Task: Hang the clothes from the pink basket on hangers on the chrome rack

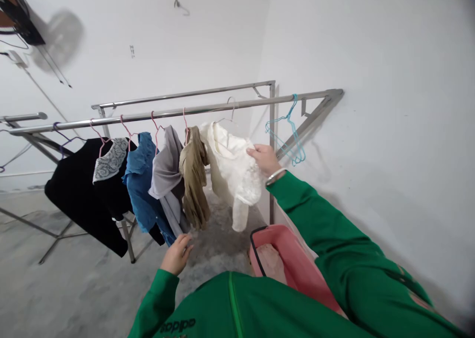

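The right hand (264, 160) rests on the upper edge of a white lacy top (230, 165), its fingers lying over the cloth. The thumb is out of sight, so I cannot tell whether that grip is pinching the top or simply lying flat against it. The top hangs from a wire hanger (230, 111) on the front rail (166, 114) of a metal drying rack, at the end of a row of hung clothes. The left hand (176, 255) is lower down, just below the row, with its grip loosely open, its fingers slightly curled and holding nothing. Beside the white top, going left, hang a khaki garment (193, 177), a grey garment (166, 172), a blue shirt (141, 179) and a black top (79, 189) with a lace collar. A blue hanger (289, 135) hangs empty on the rail to the right of the right hand. Below that hand sits a pink basket (293, 264) holding pale pink cloth (270, 263), with the concrete floor (74, 288) beyond it.
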Action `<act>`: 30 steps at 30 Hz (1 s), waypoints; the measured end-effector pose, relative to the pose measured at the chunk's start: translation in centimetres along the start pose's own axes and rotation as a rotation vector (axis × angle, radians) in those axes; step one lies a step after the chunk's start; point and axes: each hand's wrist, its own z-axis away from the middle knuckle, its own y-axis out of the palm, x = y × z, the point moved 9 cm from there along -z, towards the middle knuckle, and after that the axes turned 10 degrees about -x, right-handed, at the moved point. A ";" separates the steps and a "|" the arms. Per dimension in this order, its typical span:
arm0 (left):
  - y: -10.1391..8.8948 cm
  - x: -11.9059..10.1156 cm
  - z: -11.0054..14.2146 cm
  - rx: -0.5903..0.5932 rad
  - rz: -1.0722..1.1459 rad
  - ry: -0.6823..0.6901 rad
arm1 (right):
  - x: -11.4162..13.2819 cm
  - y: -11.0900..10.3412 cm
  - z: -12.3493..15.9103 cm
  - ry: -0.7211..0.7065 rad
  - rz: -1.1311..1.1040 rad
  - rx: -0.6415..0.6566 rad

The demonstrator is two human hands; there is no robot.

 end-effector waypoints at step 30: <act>4.6 1.6 1.9 0.268 -0.142 0.012 | -11.3 0.9 4.8 -0.140 0.507 -0.006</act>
